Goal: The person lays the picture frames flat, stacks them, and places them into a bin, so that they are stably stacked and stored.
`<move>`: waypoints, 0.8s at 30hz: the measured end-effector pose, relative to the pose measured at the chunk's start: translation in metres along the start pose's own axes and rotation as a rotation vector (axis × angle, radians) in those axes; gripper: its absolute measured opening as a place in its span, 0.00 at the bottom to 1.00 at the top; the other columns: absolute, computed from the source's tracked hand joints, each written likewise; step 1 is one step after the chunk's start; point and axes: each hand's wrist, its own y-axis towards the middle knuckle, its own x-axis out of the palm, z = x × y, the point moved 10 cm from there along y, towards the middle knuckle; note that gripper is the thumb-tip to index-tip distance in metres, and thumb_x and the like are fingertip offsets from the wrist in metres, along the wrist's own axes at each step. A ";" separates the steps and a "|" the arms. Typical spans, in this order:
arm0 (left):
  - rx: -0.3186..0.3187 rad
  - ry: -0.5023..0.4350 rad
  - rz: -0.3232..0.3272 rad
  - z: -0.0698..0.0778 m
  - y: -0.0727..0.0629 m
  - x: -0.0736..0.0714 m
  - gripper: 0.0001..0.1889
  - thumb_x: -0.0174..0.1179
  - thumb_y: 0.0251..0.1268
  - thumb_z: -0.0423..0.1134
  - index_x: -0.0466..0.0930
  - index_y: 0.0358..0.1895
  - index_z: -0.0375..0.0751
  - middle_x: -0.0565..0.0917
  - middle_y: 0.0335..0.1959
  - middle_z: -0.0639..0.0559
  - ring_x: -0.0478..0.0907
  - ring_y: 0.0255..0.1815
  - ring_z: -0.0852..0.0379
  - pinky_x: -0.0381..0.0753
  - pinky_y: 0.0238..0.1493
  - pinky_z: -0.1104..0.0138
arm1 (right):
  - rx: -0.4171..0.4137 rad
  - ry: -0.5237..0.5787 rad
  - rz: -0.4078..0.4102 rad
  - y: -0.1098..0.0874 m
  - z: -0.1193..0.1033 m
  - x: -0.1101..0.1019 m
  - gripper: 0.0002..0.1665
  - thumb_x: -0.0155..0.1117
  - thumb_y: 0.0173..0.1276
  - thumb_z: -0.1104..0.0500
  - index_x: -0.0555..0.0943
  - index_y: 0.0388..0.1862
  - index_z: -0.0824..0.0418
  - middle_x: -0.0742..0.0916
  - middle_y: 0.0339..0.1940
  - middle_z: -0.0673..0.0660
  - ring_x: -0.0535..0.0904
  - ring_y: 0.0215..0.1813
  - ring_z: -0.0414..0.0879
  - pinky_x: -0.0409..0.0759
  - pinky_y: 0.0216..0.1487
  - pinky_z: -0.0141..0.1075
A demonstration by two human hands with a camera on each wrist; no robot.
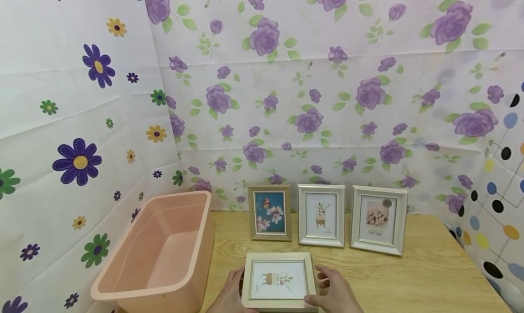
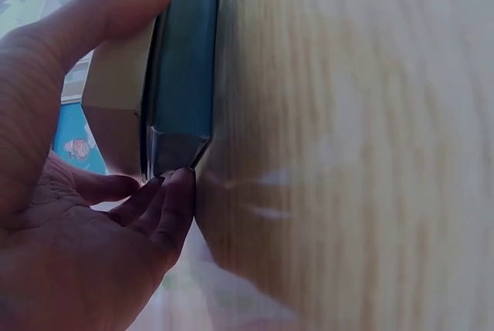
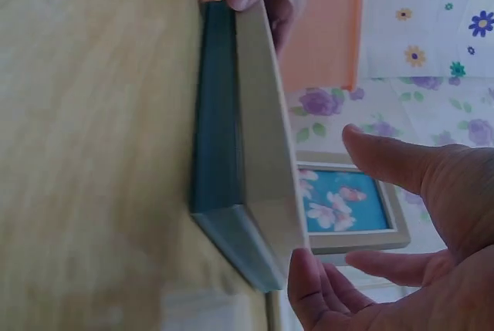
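A cream picture frame (image 1: 280,280), with a potted-plant print, lies face up near the table's front, its print turned sideways. Under it shows a dark teal slab with bevelled edges (image 2: 185,76); its kind is hidden. My left hand (image 1: 231,292) grips the left side, thumb on the cream frame's edge and fingertips at the teal slab's corner. At the right side is my right hand (image 1: 336,291), fingers loosely bent. In the right wrist view its fingertips (image 3: 305,281) are by the cream frame's corner, while the thumb stands away from it.
Behind stand three picture frames: a tan one with blossoms (image 1: 270,236), a white one with a plant print (image 1: 321,241) and a white one with a flower photo (image 1: 376,248). A pink plastic basin (image 1: 202,240) sits at the left. Patterned cloths surround the wooden table (image 1: 434,267).
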 end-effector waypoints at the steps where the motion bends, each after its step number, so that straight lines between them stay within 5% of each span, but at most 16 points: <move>1: 0.008 0.015 0.005 -0.003 0.000 0.000 0.60 0.86 0.55 0.50 0.59 0.81 0.21 0.72 0.68 0.31 0.75 0.63 0.36 0.84 0.59 0.53 | -0.017 0.012 0.005 0.001 -0.005 -0.003 0.50 0.91 0.53 0.59 0.78 0.73 0.69 0.87 0.57 0.62 0.84 0.52 0.50 0.88 0.50 0.48; 4: 0.001 -0.037 -0.001 -0.015 0.001 0.004 0.60 0.85 0.55 0.54 0.59 0.80 0.21 0.71 0.66 0.30 0.76 0.61 0.38 0.84 0.57 0.49 | -0.071 0.050 0.024 0.004 -0.020 -0.013 0.49 0.91 0.53 0.61 0.78 0.74 0.66 0.86 0.59 0.63 0.84 0.52 0.50 0.88 0.47 0.43; 9: -0.138 -0.158 -0.011 -0.031 -0.001 0.007 0.63 0.84 0.55 0.61 0.57 0.84 0.29 0.67 0.72 0.30 0.76 0.60 0.43 0.85 0.54 0.55 | -0.153 0.080 0.091 0.012 -0.044 -0.028 0.48 0.91 0.51 0.64 0.80 0.72 0.63 0.85 0.58 0.65 0.86 0.50 0.52 0.88 0.42 0.34; 16: -0.163 -0.325 0.188 -0.001 -0.024 -0.019 0.51 0.82 0.59 0.44 0.62 0.81 0.31 0.72 0.65 0.30 0.77 0.52 0.46 0.83 0.44 0.62 | -0.276 0.035 0.140 0.038 -0.081 -0.036 0.49 0.91 0.50 0.64 0.80 0.73 0.65 0.85 0.58 0.65 0.88 0.51 0.53 0.90 0.45 0.35; 24: -0.171 -0.373 0.334 0.010 -0.040 -0.031 0.40 0.80 0.59 0.39 0.72 0.73 0.31 0.78 0.63 0.31 0.83 0.54 0.46 0.87 0.44 0.64 | -0.365 -0.035 0.142 0.073 -0.118 -0.037 0.52 0.90 0.53 0.64 0.77 0.77 0.63 0.82 0.63 0.66 0.85 0.57 0.59 0.91 0.54 0.45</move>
